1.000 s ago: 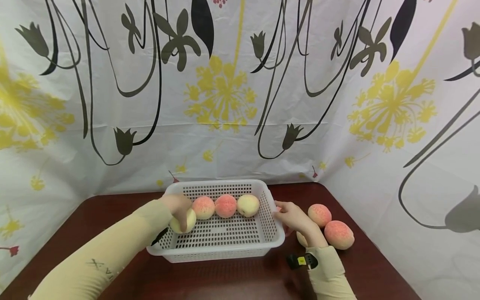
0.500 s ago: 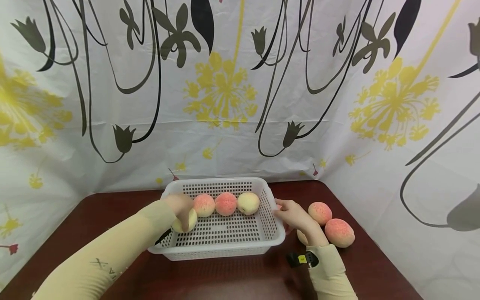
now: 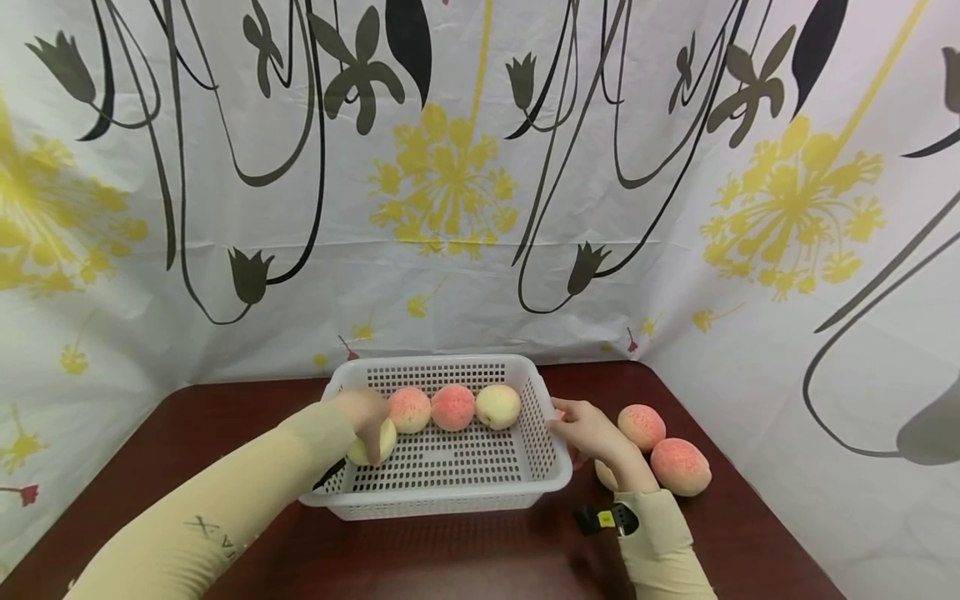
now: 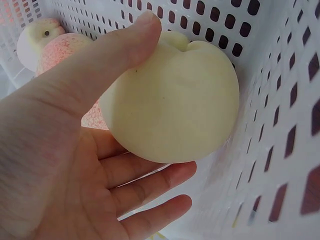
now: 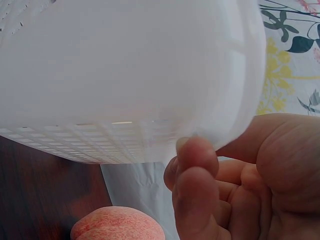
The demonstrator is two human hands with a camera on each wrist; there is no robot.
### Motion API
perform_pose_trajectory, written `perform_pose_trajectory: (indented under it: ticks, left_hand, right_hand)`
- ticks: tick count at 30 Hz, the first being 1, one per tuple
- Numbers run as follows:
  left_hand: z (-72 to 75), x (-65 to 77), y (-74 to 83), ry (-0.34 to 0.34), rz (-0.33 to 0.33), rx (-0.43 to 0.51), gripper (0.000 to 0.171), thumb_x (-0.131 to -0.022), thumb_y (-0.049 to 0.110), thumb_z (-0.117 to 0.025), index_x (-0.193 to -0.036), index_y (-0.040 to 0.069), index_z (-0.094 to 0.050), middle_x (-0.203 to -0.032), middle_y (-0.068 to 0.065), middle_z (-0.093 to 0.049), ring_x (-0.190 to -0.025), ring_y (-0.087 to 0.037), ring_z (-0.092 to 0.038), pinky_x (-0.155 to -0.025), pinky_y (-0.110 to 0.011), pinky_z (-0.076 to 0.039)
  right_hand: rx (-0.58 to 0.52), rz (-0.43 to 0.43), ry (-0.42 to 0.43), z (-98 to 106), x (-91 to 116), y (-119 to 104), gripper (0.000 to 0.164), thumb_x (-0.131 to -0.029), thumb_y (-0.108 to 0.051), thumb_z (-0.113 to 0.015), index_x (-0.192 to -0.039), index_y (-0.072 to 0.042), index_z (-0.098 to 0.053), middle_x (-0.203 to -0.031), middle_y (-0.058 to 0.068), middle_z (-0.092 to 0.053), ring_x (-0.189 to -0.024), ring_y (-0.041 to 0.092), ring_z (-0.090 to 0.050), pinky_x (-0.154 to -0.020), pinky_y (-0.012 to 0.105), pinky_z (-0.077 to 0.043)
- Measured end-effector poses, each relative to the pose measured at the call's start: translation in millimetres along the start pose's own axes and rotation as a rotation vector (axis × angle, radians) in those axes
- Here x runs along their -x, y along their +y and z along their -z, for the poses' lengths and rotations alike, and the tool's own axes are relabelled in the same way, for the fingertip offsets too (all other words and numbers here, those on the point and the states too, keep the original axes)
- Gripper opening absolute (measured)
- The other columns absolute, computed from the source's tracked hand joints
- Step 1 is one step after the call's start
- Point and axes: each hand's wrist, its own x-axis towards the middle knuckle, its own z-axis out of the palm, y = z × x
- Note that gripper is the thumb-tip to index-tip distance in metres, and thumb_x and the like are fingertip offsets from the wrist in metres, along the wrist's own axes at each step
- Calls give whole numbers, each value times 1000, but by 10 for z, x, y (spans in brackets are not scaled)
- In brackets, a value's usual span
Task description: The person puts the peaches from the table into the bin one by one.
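At the near left of the white plastic basket (image 3: 435, 497), my left hand (image 3: 363, 415) holds a pale yellow peach (image 4: 175, 107). In the left wrist view the thumb lies over its top and the fingers reach under its side. A pink peach (image 3: 409, 410), a redder peach (image 3: 453, 407) and another pale peach (image 3: 498, 407) sit in a row along the basket's far side. My right hand (image 3: 592, 435) grips the basket's right rim, its fingers (image 5: 195, 192) curled below the edge in the right wrist view.
Outside the basket, to the right, two pink peaches (image 3: 680, 467) lie on the dark red table (image 3: 450, 558), with more partly hidden by the right hand and forearm. A white flowered curtain (image 3: 450, 325) hangs behind the table and along its right side.
My left hand has edged slightly rightward at the pale peach. The right hand stays on the basket rim.
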Motion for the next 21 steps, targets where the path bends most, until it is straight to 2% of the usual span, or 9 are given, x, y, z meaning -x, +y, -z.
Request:
perform_pose_trajectory:
  ticks: [7, 14, 21]
  left_hand:
    - [-10, 40, 19, 26, -6, -12, 48, -49, 32, -83, -86, 10, -61, -77, -1, -54, -72, -16, -49, -71, -32, -42]
    - [2, 30, 4, 13, -9, -6, 52, -47, 32, -84, -89, 11, -61, -81, 0, -56, -74, -15, -50, -74, -33, -42]
    - [9, 30, -49, 10, -53, 8, 50, -48, 31, -83, -89, 12, -62, -82, 0, -56, -74, -16, -50, -73, -33, -42]
  right_hand:
    - [-3, 6, 2, 2, 2, -1, 47, -88, -16, -52, -132, -9, -40, -87, 17, -62, -55, 20, -60, -40, 37, -46]
    - [-1, 0, 3, 4, 0, 16, 47, -88, -15, -52, -133, -9, -40, -85, 15, -63, -54, 21, -60, -40, 37, -46]
    - [-12, -7, 13, -7, 2, 9, 48, -87, -15, -53, -133, -8, -40, -86, 15, -63, -56, 20, -60, -40, 37, -46]
